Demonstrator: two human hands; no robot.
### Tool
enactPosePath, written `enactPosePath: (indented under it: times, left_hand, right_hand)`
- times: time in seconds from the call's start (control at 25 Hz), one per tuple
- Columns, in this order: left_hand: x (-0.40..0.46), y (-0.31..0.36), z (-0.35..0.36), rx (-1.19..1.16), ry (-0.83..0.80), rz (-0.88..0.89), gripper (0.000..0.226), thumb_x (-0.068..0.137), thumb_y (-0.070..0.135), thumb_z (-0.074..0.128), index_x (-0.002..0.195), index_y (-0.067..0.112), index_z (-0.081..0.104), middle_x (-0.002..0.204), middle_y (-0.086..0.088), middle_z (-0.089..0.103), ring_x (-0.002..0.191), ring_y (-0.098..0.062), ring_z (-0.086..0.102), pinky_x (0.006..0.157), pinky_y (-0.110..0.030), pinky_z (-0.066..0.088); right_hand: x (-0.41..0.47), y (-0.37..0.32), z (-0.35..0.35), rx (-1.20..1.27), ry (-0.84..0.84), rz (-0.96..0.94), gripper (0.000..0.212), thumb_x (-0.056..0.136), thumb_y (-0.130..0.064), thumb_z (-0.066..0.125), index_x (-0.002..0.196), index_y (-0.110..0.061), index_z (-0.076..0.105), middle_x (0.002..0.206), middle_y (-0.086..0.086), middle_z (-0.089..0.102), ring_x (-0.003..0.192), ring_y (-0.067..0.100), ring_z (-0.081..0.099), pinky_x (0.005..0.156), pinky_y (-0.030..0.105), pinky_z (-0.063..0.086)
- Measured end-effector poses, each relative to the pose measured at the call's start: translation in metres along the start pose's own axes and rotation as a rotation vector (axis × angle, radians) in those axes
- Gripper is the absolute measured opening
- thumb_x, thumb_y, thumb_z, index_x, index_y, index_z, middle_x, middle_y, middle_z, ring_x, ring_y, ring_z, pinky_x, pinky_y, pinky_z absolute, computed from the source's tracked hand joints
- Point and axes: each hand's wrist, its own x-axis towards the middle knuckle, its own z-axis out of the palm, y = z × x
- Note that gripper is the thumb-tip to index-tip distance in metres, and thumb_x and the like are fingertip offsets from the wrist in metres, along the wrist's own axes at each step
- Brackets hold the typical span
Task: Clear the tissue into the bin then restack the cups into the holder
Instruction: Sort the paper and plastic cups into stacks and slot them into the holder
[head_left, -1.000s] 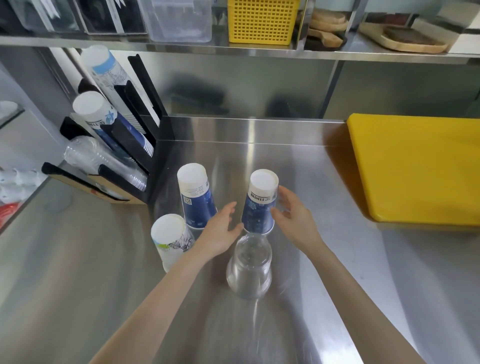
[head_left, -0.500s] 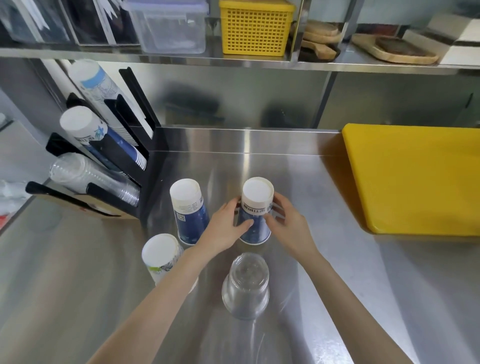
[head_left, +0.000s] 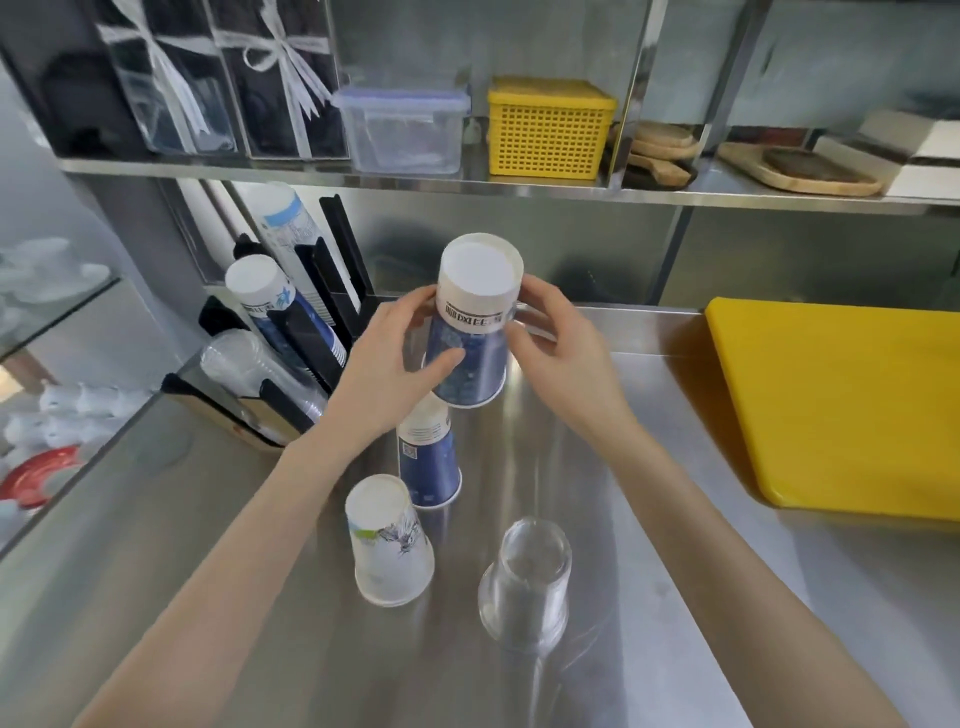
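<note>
Above the steel counter (head_left: 597, 649), a person is holding a blue paper cup (head_left: 470, 332) upside down between both hands, clear of the surface. Their left hand (head_left: 387, 366) is wrapping its fingers and thumb around the cup's left side, the thumb pressing on the blue wall; their right hand (head_left: 558, 343) is closing on the right side, fingertips touching just under the white band of print. Both sets of fingers are clamped on this cup.

Directly below the lifted cup, a second blue cup (head_left: 428, 462) is standing mouth-down on the counter, its top partly hidden by the left wrist. Nearer the person than that cup, a white cup with a green and black print (head_left: 387, 540) is also sitting inverted, and to the right of the white cup a clear plastic cup (head_left: 524, 587) is resting mouth-down as well.

Left of the lifted cup, the black cup holder (head_left: 311, 332) is leaning back with stacks of paper and clear cups lying in its slots. Well to the right of the lifted cup, a yellow cutting board (head_left: 841, 405) is lying flat on the counter. I cannot make out any tissue or bin.
</note>
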Motion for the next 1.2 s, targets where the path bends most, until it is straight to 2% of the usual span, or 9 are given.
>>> enactPosePath:
  times: [0.16,0.28,0.44,0.6,0.8,1.04,1.2]
  left_hand:
    - [-0.002,-0.023,-0.014,0.011,-0.019,-0.075,0.058,0.082,0.023,0.061,0.134,0.019,0.034,0.139,-0.006,0.044,0.113,-0.008,0.045,0.093,-0.023,0.034]
    - [-0.009,-0.046,-0.008,0.000,-0.079,-0.141,0.058,0.083,0.022,0.061,0.134,0.018,0.034,0.138,-0.008,0.046,0.122,-0.021,0.049,0.096,-0.027,0.037]
    - [-0.014,-0.076,0.004,-0.036,-0.170,-0.282,0.058,0.083,0.021,0.061,0.133,0.016,0.034,0.135,-0.010,0.048,0.121,-0.025,0.051,0.101,-0.035,0.040]
    - [-0.016,-0.098,0.017,-0.085,-0.252,-0.409,0.058,0.082,0.019,0.061,0.133,0.014,0.034,0.136,-0.009,0.049,0.122,-0.026,0.051,0.105,-0.041,0.041]
    - [-0.019,-0.121,0.034,-0.116,-0.326,-0.468,0.055,0.082,0.018,0.062,0.130,0.012,0.038,0.131,-0.010,0.055,0.117,-0.025,0.055,0.102,-0.037,0.042]
    - [-0.016,-0.136,0.038,-0.232,-0.347,-0.523,0.045,0.085,0.017,0.058,0.127,0.013,0.043,0.123,-0.004,0.057,0.104,-0.019,0.057,0.098,-0.033,0.040]
    - [-0.009,-0.146,0.034,-0.331,-0.426,-0.558,0.043,0.085,0.013,0.057,0.126,0.013,0.045,0.124,-0.002,0.056,0.110,-0.015,0.054,0.099,-0.030,0.039]
  right_hand:
    - [0.013,-0.001,0.027,0.023,-0.075,0.027,0.043,0.088,-0.013,0.051,0.130,-0.013,0.042,0.134,0.007,0.054,0.122,0.020,0.052,0.104,0.035,0.043]
    - [0.016,0.018,0.045,0.009,-0.153,0.082,0.043,0.088,-0.012,0.050,0.131,-0.013,0.041,0.134,0.008,0.054,0.122,0.021,0.052,0.106,0.039,0.041]
    - [0.015,0.044,0.061,-0.079,-0.274,0.170,0.045,0.089,-0.016,0.050,0.132,-0.017,0.040,0.135,0.004,0.053,0.122,0.021,0.053,0.105,0.035,0.040]
    - [0.017,0.064,0.075,-0.125,-0.345,0.227,0.044,0.090,-0.016,0.050,0.132,-0.017,0.039,0.136,0.005,0.052,0.122,0.024,0.052,0.106,0.037,0.040]
    - [0.017,0.092,0.084,-0.193,-0.449,0.305,0.048,0.089,-0.019,0.051,0.135,-0.018,0.035,0.138,0.006,0.050,0.124,0.025,0.050,0.107,0.041,0.040]
    - [0.022,0.111,0.083,-0.173,-0.459,0.358,0.050,0.088,-0.019,0.054,0.134,-0.016,0.035,0.137,0.008,0.050,0.124,0.026,0.050,0.106,0.042,0.041]
    - [0.031,0.114,0.082,-0.210,-0.484,0.364,0.072,0.082,-0.024,0.063,0.141,-0.016,0.023,0.146,0.007,0.039,0.129,0.024,0.044,0.108,0.041,0.037]
